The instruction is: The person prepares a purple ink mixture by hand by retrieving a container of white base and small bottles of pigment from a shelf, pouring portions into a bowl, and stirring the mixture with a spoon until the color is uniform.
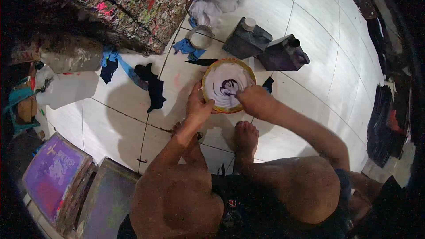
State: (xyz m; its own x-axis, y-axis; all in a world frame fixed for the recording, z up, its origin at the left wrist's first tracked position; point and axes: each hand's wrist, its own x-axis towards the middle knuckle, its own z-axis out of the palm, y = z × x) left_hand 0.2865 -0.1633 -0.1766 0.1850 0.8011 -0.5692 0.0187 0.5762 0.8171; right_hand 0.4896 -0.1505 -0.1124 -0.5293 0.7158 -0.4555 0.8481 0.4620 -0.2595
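A round tub point(253, 73) with a yellow and red rim holds thick white paint point(217, 79), with a dark purple swirl near its middle. My left hand point(198, 106) grips the tub's left side, thumb toward the rim and fingers reaching beneath. Over the tub's right edge, my right hand point(256, 102) is closed on a thin stirring stick point(231, 93), mostly hidden by the fingers, whose purple-smeared end dips into the paint. Just beyond the tub stand two dark jugs: one with a white cap point(248, 38) and one with an uncovered dark spout point(283, 54).
Tape point(201, 37) and blue cloth scraps point(183, 47) lie behind the tub, near a pale rag point(214, 4). A paint-crusted block point(133, 9) stands at far left. White containers point(68, 88) and stained screen frames point(57, 172) line the left side. My bare feet point(246, 139) flank the near floor.
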